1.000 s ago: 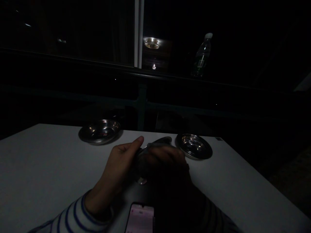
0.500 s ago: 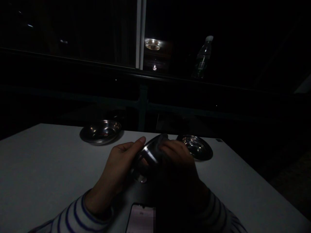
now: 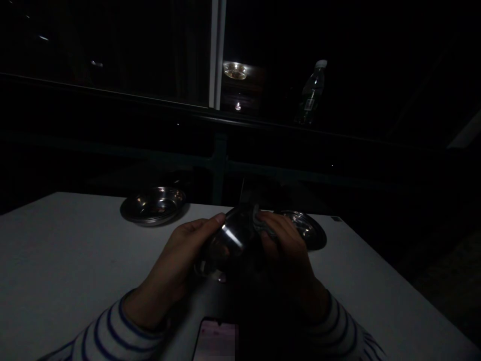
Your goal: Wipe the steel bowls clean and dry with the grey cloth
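Note:
My left hand (image 3: 175, 265) is closed on the left rim of a shiny metal bowl (image 3: 230, 238), thumb on top. The bowl is tilted above the table, and its lower right side is lost in shadow. In my right hand (image 3: 287, 250) is a bunched grey cloth (image 3: 258, 220), pressed against the bowl's right edge with bent fingers. Just behind that hand stands another metal bowl (image 3: 313, 235), partly covered by it. A phone (image 3: 216, 341) with a lit screen lies below the bowl, near the bottom of the view.
A further metal bowl (image 3: 130, 210) rests at the back left of the white table (image 3: 93, 265). Beyond the table's far edge are a dark window with a pale frame post (image 3: 216, 55) and a plastic bottle (image 3: 312, 93) on the ledge. The room is very dark.
My right hand with the cloth has moved from across the front of the held bowl to its right edge, uncovering the shiny side. My left hand keeps its grip.

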`<state>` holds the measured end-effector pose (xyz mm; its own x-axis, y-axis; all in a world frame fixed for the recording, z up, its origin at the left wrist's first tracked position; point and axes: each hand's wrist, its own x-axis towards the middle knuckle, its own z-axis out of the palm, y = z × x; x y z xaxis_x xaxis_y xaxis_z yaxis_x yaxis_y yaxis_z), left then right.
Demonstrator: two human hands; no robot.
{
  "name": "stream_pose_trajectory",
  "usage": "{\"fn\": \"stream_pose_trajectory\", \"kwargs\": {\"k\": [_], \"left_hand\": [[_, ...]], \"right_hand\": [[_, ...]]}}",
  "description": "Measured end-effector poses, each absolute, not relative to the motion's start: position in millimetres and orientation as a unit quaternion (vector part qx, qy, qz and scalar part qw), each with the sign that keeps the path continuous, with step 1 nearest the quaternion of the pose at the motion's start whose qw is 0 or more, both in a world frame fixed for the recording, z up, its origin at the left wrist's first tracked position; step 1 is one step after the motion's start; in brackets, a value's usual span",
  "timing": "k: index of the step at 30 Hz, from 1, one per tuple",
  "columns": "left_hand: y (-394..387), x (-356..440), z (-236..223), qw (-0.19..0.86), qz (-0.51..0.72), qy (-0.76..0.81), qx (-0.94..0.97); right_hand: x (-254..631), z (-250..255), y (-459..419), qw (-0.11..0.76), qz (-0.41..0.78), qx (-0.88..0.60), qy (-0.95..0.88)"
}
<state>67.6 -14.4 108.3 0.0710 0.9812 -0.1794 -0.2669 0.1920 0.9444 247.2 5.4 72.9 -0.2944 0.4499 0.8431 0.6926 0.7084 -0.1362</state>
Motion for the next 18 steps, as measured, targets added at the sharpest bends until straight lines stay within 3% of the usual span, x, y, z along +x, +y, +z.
{"fn": "stream_pose_trajectory", "kwargs": {"k": [9,18], "left_hand": [[-10.2,59.8,106.7,0.602,0.459,0.479,0.444],[-10.1,61.3,106.2,0.589,0.508,0.463,0.425]], "right_hand": [[246.9,76.5,2.5,0.502,-0.126,-0.39,-0.762],[246.6,74.3,5.3,0.44,-0.149,-0.369,-0.805]]}}
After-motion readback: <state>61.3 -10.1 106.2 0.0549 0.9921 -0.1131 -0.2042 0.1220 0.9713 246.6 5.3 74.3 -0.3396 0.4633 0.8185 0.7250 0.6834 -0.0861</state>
